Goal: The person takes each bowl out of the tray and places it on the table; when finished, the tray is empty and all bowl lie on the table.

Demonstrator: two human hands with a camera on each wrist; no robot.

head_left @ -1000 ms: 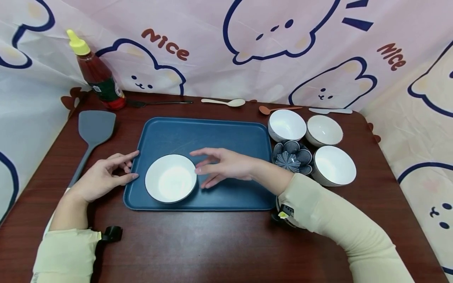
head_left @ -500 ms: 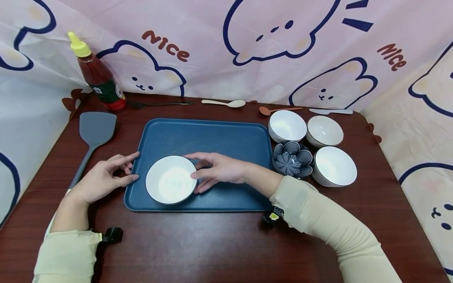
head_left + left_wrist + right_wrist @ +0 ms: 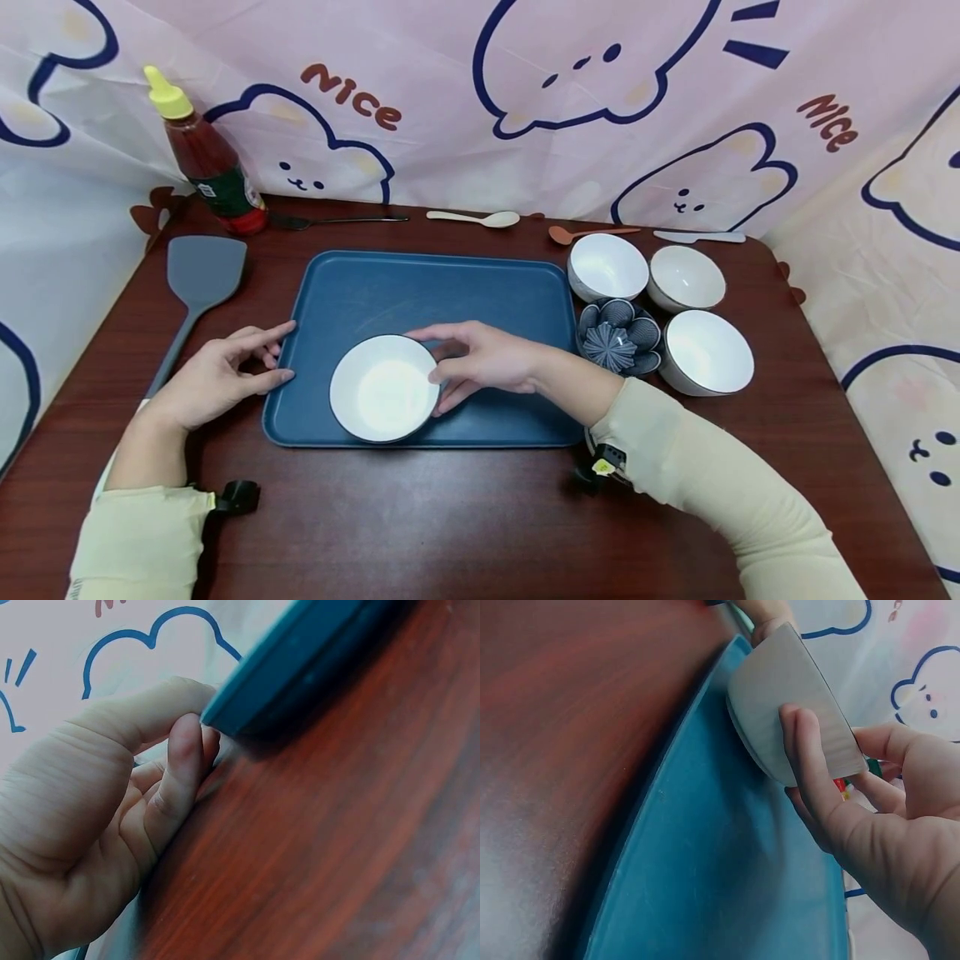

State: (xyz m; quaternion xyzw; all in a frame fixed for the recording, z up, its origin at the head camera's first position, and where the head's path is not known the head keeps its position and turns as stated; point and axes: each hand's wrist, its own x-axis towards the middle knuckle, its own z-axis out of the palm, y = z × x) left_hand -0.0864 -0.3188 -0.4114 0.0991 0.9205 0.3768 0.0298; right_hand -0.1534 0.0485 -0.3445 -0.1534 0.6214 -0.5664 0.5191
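A white bowl [image 3: 384, 388] with a dark rim is over the front part of the blue tray [image 3: 450, 292]. My right hand [image 3: 483, 358] grips the bowl from its right side, the thumb at the rim and fingers on the outer wall. The right wrist view shows those fingers [image 3: 810, 750] against the pale bowl side; whether the base touches the tray I cannot tell. At the tray's left edge, my left hand [image 3: 213, 375] rests an extended index finger and thumb on the rim, the other fingers bent beneath the palm.
Right of the tray stand white bowls [image 3: 708, 354] and a dark petal-patterned bowl [image 3: 613, 337]. A grey spatula [image 3: 202, 271] lies left. A yellow-capped sauce bottle [image 3: 217, 179], a black fork [image 3: 337, 219], spoons [image 3: 498, 219] and a knife [image 3: 701, 237] line the back.
My right hand has closed on the bowl's right side, and the bowl has moved right and slightly toward me. The left hand and the tray have stayed in place.
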